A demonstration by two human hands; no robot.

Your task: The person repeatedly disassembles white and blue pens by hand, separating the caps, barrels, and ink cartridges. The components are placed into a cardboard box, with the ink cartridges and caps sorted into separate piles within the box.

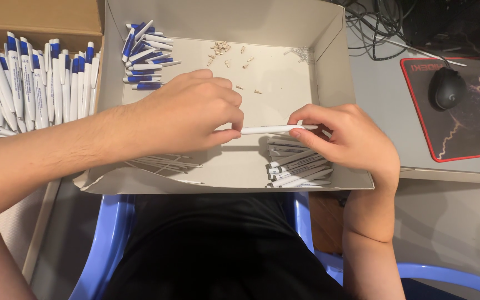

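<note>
A: Fingers first: your left hand [193, 114] is pinched narrow on one end of a white pen barrel [270, 129], and your right hand [345, 136] is closed round the other end, thumb and forefinger tight. The barrel lies level between them, just above the floor of the white box [337, 61].

B: So which step would you call this?

A: Putting a pen together, I'd judge. You look to be feeding something into the barrel from the left, though your fingers hide what it is, so I cannot tell.

B: And around your hands?

A: Just under your right hand sits a heap of white barrels [298, 164]. Thin refills [165, 163] lie beneath your left wrist. Blue-and-white caps [145, 55] are piled in the far left corner, small tan bits [226, 53] are scattered along the back, and some clear bits [301, 53] lie towards the far right corner.

B: What does your next move call for?

A: Keep the barrel straight and both grips firm, I'd say, so the parts meet in line. Finished pens [34, 83] fill the brown box [40, 16] at your left; a mouse [446, 88] rests on its mat [462, 111], well apart.
</note>
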